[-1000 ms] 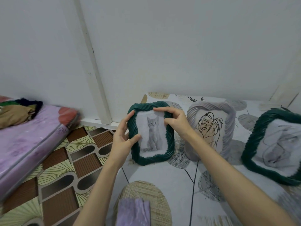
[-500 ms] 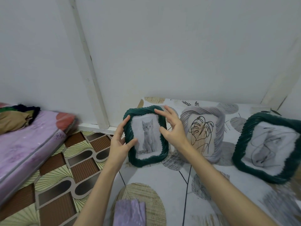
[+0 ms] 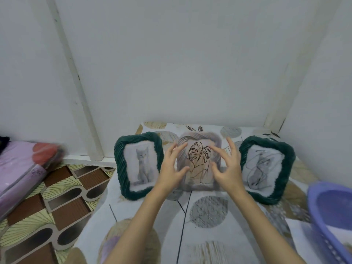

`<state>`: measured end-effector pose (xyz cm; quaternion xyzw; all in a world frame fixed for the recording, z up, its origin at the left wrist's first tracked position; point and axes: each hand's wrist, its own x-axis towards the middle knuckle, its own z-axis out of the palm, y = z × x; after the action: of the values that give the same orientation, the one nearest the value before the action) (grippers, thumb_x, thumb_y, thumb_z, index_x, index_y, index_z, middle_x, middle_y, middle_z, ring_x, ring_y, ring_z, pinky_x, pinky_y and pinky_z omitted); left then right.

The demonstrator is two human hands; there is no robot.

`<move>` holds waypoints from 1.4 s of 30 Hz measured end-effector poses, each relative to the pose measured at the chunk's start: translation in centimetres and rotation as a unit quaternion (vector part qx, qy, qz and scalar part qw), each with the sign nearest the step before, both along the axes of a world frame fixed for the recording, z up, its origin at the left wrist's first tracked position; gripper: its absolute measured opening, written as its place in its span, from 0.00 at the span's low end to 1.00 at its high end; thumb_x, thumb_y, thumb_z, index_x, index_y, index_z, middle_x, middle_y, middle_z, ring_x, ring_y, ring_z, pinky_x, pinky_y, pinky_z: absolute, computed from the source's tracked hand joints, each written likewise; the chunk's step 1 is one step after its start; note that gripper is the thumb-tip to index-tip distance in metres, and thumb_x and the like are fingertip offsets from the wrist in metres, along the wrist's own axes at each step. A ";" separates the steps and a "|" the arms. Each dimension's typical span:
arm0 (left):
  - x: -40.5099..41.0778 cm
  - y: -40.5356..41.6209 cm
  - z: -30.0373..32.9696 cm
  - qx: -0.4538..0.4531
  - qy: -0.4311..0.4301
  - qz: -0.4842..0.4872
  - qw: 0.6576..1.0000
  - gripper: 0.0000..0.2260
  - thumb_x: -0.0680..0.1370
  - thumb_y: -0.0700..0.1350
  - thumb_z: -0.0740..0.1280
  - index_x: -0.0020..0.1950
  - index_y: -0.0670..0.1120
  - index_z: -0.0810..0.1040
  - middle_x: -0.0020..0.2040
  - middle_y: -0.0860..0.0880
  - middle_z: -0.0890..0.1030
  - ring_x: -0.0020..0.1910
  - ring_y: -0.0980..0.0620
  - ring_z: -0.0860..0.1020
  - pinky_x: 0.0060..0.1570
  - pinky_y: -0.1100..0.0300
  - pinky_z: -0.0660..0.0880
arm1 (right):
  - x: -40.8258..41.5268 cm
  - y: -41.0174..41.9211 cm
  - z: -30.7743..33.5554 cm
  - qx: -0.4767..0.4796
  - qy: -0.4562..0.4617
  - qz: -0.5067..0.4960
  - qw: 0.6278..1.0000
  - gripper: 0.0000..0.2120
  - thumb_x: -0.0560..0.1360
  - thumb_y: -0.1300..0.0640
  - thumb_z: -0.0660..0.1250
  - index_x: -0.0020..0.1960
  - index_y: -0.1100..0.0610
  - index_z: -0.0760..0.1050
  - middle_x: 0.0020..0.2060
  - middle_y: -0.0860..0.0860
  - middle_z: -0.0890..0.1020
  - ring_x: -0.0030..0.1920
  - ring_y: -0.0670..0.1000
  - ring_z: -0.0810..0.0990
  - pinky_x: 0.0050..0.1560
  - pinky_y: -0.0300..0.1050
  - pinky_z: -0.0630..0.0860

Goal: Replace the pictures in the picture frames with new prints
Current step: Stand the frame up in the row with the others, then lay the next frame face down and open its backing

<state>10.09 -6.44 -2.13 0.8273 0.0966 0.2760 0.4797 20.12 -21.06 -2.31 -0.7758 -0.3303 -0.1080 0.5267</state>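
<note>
Three woven picture frames lean against the white wall on a patterned mat. The left green frame shows a grey kitten photo and stands free. The middle grey frame holds a line drawing of a leaf. The right green frame holds a scribbled line drawing. My left hand and my right hand hover with spread fingers on either side of the middle frame, in front of it, gripping nothing.
A purple plastic basket sits at the right edge with white paper under it. A purple mattress lies at the left on patterned flooring. A white wall post stands behind the left frame.
Both hands have let go of the kitten frame, which now stands against the wall. They have moved right to the middle grey frame. The view has shifted rightwards, showing the basket.
</note>
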 end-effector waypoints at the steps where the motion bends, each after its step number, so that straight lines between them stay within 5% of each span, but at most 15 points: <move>1: 0.6 -0.2 -0.2 -0.016 0.013 -0.005 1.000 0.32 0.72 0.38 0.70 0.64 0.67 0.61 0.75 0.51 0.55 0.74 0.54 0.54 0.72 0.45 0.59 | 0.3 -0.3 -0.3 -0.011 0.004 -0.007 1.000 0.25 0.71 0.67 0.67 0.57 0.40 0.72 0.74 0.50 0.55 0.74 0.48 0.51 0.70 0.48 0.51; 5: 1.9 0.1 -0.7 -0.052 0.037 -0.011 0.998 0.38 0.71 0.32 0.69 0.71 0.60 0.59 0.74 0.51 0.58 0.74 0.54 0.55 0.72 0.46 0.60 | 1.2 -0.8 -1.3 -0.044 0.077 0.020 0.996 0.30 0.72 0.68 0.66 0.63 0.38 0.67 0.75 0.50 0.51 0.74 0.48 0.52 0.73 0.48 0.53; 9: 1.2 -0.3 -0.2 -0.085 0.028 -0.018 0.996 0.40 0.69 0.25 0.65 0.66 0.65 0.62 0.66 0.57 0.67 0.66 0.49 0.71 0.60 0.48 0.75 | 1.2 -1.5 -1.7 -0.073 0.094 0.035 0.992 0.36 0.72 0.70 0.65 0.62 0.32 0.62 0.68 0.53 0.63 0.59 0.53 0.70 0.64 0.56 0.71; 15: -3.6 -3.1 1.5 -0.201 0.003 -0.090 0.975 0.36 0.71 0.28 0.66 0.68 0.62 0.64 0.61 0.46 0.73 0.53 0.44 0.80 0.48 0.52 0.80 | -1.9 -6.0 -0.1 -0.079 0.088 0.054 0.991 0.34 0.72 0.69 0.66 0.65 0.37 0.63 0.58 0.49 0.68 0.40 0.38 0.67 0.42 0.32 0.70; 20: -8.0 -6.1 1.5 -0.303 -0.002 -0.056 0.951 0.35 0.70 0.28 0.68 0.69 0.57 0.65 0.55 0.46 0.78 0.49 0.44 0.81 0.50 0.45 0.79 | -6.0 -9.9 0.1 -0.099 0.131 0.083 0.983 0.32 0.72 0.67 0.66 0.65 0.36 0.63 0.60 0.52 0.68 0.41 0.48 0.71 0.42 0.38 0.73; 22: -9.4 -7.3 1.7 -0.304 0.000 -0.028 0.952 0.33 0.70 0.29 0.69 0.69 0.55 0.66 0.55 0.46 0.78 0.45 0.46 0.82 0.47 0.47 0.80 | -8.3 -10.7 0.0 -0.114 0.140 0.081 0.980 0.32 0.75 0.61 0.65 0.66 0.32 0.58 0.66 0.54 0.63 0.47 0.49 0.71 0.49 0.41 0.75; 25: -11.6 -8.9 1.9 -0.271 -0.033 0.017 0.962 0.30 0.72 0.29 0.66 0.68 0.53 0.67 0.54 0.46 0.78 0.42 0.54 0.82 0.41 0.59 0.80 | -13.0 -11.4 0.8 -0.109 0.101 0.082 0.985 0.28 0.76 0.44 0.59 0.69 0.28 0.48 0.71 0.46 0.56 0.60 0.50 0.70 0.59 0.48 0.74; 28: -13.1 -10.5 2.9 -0.207 -0.065 0.036 0.975 0.30 0.72 0.30 0.68 0.70 0.50 0.66 0.53 0.49 0.80 0.45 0.58 0.81 0.46 0.62 0.79 | -16.8 -11.7 3.0 -0.013 0.154 0.135 0.979 0.24 0.74 0.41 0.55 0.67 0.27 0.49 0.69 0.41 0.63 0.51 0.45 0.78 0.49 0.34 0.75; 32: -14.1 -13.3 3.5 -0.118 -0.031 -0.050 0.991 0.32 0.72 0.32 0.69 0.71 0.49 0.61 0.54 0.52 0.80 0.40 0.62 0.80 0.42 0.67 0.77 | -18.0 -12.2 3.8 0.050 0.230 0.159 0.959 0.23 0.69 0.29 0.55 0.63 0.22 0.54 0.67 0.32 0.61 0.67 0.50 0.70 0.64 0.54 0.72; 36: -14.6 -15.2 2.7 -0.146 0.018 -0.110 0.983 0.37 0.71 0.34 0.70 0.73 0.49 0.56 0.58 0.49 0.77 0.36 0.59 0.80 0.44 0.64 0.78 | -18.2 -13.7 2.7 0.078 0.275 0.088 0.954 0.24 0.74 0.46 0.65 0.67 0.35 0.61 0.64 0.38 0.69 0.60 0.50 0.77 0.56 0.59 0.77; 38: -14.8 -16.0 2.6 -0.194 0.041 -0.155 0.968 0.37 0.71 0.34 0.70 0.73 0.52 0.54 0.61 0.47 0.75 0.41 0.57 0.82 0.46 0.62 0.78 | -17.9 -14.4 2.5 0.077 0.278 0.050 0.956 0.27 0.73 0.45 0.67 0.70 0.40 0.63 0.65 0.39 0.69 0.63 0.50 0.75 0.58 0.60 0.75; 42: -15.1 -17.2 3.4 -0.224 0.024 -0.151 0.962 0.23 0.76 0.37 0.65 0.69 0.46 0.64 0.60 0.47 0.76 0.46 0.51 0.83 0.48 0.60 0.79 | -17.3 -15.8 2.0 0.035 0.295 0.009 0.955 0.31 0.73 0.58 0.68 0.73 0.52 0.60 0.70 0.48 0.67 0.69 0.50 0.67 0.64 0.57 0.71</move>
<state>-5.05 -23.65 1.23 0.7098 0.0412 0.1517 0.6867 2.82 -36.82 -0.28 -0.7513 -0.1632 0.1184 0.6284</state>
